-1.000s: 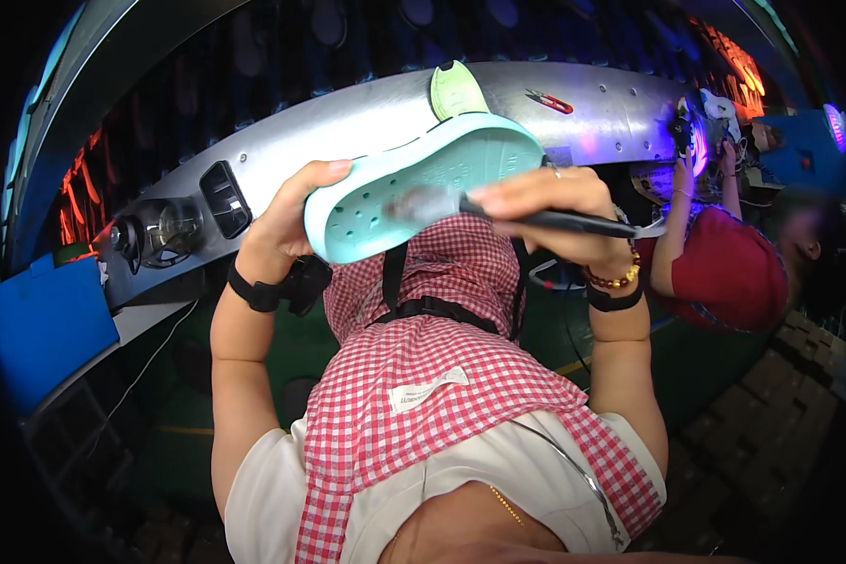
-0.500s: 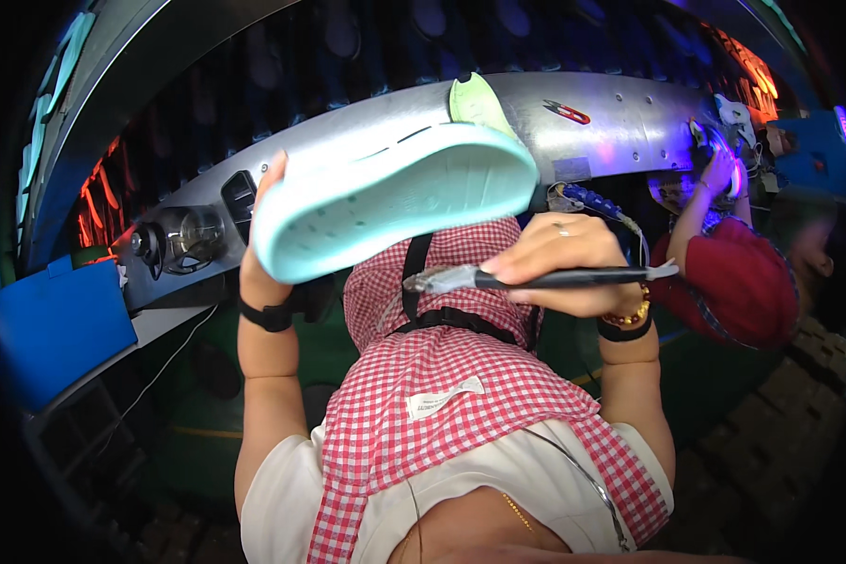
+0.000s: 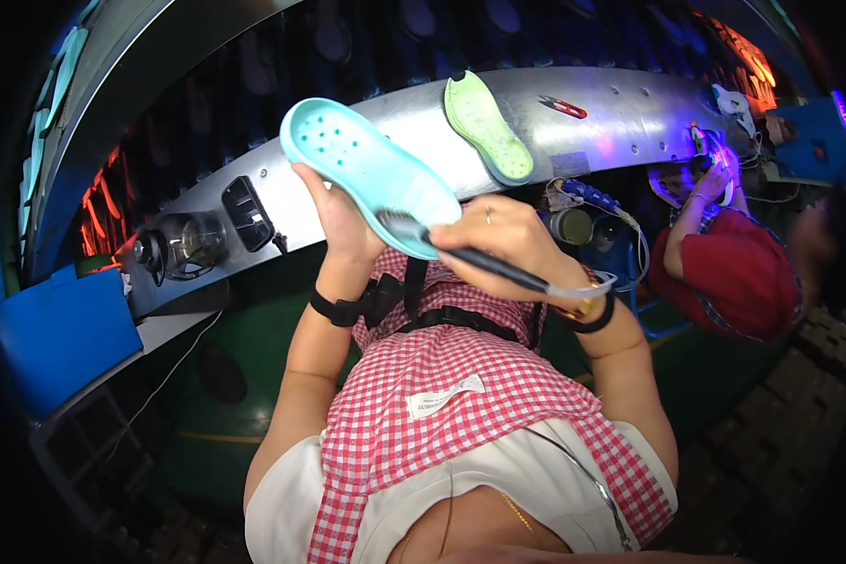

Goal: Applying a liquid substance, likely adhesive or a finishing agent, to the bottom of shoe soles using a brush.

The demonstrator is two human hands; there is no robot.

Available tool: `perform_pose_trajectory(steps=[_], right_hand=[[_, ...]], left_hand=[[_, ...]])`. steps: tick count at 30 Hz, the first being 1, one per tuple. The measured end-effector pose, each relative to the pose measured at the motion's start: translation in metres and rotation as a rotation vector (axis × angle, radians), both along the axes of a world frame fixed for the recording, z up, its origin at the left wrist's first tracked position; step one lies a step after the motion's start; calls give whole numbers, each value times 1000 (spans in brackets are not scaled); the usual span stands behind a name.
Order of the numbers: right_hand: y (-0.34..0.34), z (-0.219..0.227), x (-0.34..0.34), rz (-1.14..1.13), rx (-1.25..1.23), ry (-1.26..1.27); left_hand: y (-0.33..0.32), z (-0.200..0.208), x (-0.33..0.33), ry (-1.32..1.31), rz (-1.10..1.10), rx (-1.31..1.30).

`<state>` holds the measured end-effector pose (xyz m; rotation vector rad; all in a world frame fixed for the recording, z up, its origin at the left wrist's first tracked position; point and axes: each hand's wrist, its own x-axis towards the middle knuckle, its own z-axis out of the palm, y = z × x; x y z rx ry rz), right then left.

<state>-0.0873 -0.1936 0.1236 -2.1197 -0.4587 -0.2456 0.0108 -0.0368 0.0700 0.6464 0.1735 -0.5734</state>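
My left hand [image 3: 343, 221] grips a pale blue shoe sole [image 3: 371, 164] from beneath, near its middle. The sole is tilted, with the end full of small holes up and to the left. In my right hand [image 3: 508, 240] is a brush [image 3: 402, 226] with a dark handle and a clear tail. Its bristles are at the inner edge of the sole's lower end and seem to touch it. Past the blue sole, a yellow-green sole [image 3: 487, 132] lies on the metal bench [image 3: 620, 132].
Red-handled thread snips [image 3: 562, 107] lie on the bench. A black tray [image 3: 246, 211] and a clear glass vessel [image 3: 197, 242] stand at the left, near a blue box [image 3: 66, 324]. A round tin [image 3: 571, 226] sits beyond my right hand. Another person in red [image 3: 738, 268] works at the right.
The blue sole has swung round and away from me, uncovering the yellow-green sole. My right hand has brought the brush up and left onto the blue sole.
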Motion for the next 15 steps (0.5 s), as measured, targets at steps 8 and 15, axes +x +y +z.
perform_pose_trajectory(steps=[8, 15], right_hand=[[-10, 17, 13, -152, 318, 115], [-9, 11, 4, -189, 333, 180]], left_hand=[[-4, 3, -4, -128, -16, -149], [6, 9, 8, -124, 122, -89]])
